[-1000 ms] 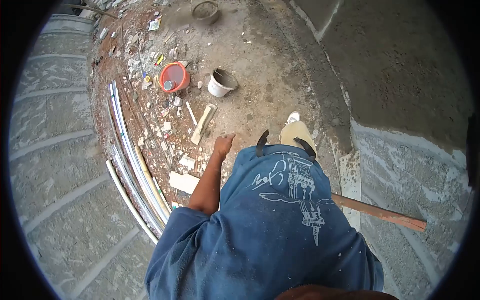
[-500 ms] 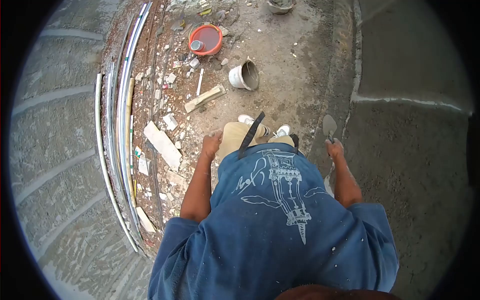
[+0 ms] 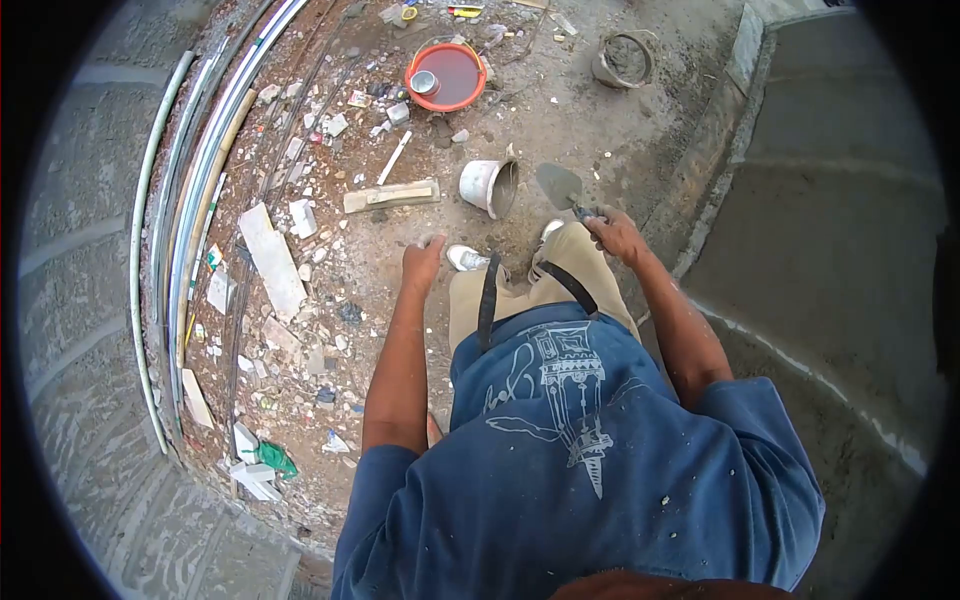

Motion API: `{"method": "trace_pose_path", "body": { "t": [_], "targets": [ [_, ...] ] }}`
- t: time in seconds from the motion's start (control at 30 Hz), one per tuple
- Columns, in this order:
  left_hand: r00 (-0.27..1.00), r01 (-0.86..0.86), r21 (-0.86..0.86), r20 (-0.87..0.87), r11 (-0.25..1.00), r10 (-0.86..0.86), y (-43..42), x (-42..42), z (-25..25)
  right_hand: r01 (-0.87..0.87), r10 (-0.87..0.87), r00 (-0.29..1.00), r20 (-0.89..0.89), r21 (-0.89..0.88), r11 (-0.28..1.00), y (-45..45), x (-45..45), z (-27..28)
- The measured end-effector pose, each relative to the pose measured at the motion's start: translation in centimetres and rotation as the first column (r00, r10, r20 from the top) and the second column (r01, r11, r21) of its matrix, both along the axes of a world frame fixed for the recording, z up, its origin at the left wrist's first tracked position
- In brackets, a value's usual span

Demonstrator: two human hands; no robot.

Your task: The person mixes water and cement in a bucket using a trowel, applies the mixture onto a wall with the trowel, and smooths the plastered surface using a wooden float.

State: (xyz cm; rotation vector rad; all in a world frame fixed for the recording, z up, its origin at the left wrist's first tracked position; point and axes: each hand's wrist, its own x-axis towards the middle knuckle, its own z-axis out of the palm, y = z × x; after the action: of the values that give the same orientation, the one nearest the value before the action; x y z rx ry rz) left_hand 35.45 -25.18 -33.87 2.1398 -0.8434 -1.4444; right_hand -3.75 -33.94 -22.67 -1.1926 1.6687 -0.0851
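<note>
My right hand (image 3: 616, 236) is closed round the handle of a trowel (image 3: 560, 187), whose grey blade points up and left, just right of a white bucket (image 3: 482, 187). The bucket leans with its mouth to the right. My left hand (image 3: 422, 262) hangs beside my knee with its fingers curled; whether anything is in them is too small to tell. Just above it a wooden float (image 3: 391, 196) lies flat on the ground. An orange tub (image 3: 447, 78) of murky water, with a small metal can (image 3: 425, 83) in it, stands further up.
Long pipes (image 3: 215, 140) curve along the left wall. Rubble and a pale board (image 3: 272, 262) lie between them and my legs. A mortar-smeared bucket (image 3: 622, 60) stands at the upper right. A rough ledge (image 3: 715, 180) borders a grey plastered surface (image 3: 840, 250) on the right.
The view has turned, and the buckets now appear further right. My right hand, out of sight at first, has come forward and inward with the trowel. Both shoes now show near the white bucket.
</note>
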Motion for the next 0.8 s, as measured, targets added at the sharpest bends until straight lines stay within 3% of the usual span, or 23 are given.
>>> {"method": "trace_pose_path", "body": {
  "t": [0.03,0.1,0.17,0.27,0.37,0.47,0.57,0.6,0.63,0.67,0.77,0.8],
  "targets": [
    [0.999,-0.013,-0.032,0.040,0.999,0.014,-0.5,-0.4,-0.6,-0.129,0.124,0.989,-0.082,-0.062,0.990,-2.8,0.8,0.2],
    [0.991,-0.032,-0.095,0.129,0.995,0.044,-1.0,-1.6,-1.1,-0.147,0.148,0.988,-0.040,0.029,0.989,-8.1,1.2,-4.0],
    [0.990,-0.040,-0.007,0.138,0.999,0.041,-2.2,-2.9,-1.1,-0.201,0.210,0.976,-0.052,0.145,0.969,-14.0,2.6,-8.4],
    [0.986,-0.105,0.132,0.144,0.986,0.085,-3.7,-5.9,-4.3,-0.448,0.445,0.881,-0.161,0.019,0.894,-21.4,1.1,-24.4],
    [0.987,-0.134,0.240,0.122,0.961,0.107,-4.8,-10.1,-12.1,-0.656,0.651,0.656,-0.382,0.138,0.742,-29.3,3.4,-31.1],
    [0.992,-0.076,0.339,0.121,0.938,0.036,-6.5,-15.7,-21.1,-0.751,0.796,0.347,-0.496,0.361,0.553,-36.3,6.5,-36.9],
    [0.981,-0.084,0.454,0.193,0.887,-0.006,-8.9,-20.7,-28.6,-0.895,0.770,0.446,-0.456,-0.197,0.402,-41.0,13.2,-39.8],
    [0.959,-0.186,0.400,0.273,0.898,0.077,-8.9,-22.2,-31.0,-0.881,0.811,0.457,-0.367,-0.309,0.357,-42.5,16.2,-40.8],
    [0.923,-0.284,0.342,0.349,0.896,0.159,-8.9,-23.6,-33.5,-0.891,0.808,0.405,-0.427,-0.381,0.246,-43.5,19.2,-42.7],
    [0.873,-0.377,0.281,0.426,0.883,0.237,-8.9,-24.6,-35.3,-0.898,0.811,0.388,-0.438,-0.377,0.227,-44.1,22.6,-43.0],
    [0.802,-0.510,0.122,0.424,0.851,0.420,-9.9,-23.3,-36.9,-0.888,0.800,0.332,-0.499,-0.451,0.088,-45.6,29.0,-49.6],
    [0.795,-0.536,0.109,0.398,0.837,0.457,-10.4,-22.2,-36.7,-0.863,0.801,0.392,-0.452,-0.482,0.151,-46.5,29.8,-51.4]
  ]
}}
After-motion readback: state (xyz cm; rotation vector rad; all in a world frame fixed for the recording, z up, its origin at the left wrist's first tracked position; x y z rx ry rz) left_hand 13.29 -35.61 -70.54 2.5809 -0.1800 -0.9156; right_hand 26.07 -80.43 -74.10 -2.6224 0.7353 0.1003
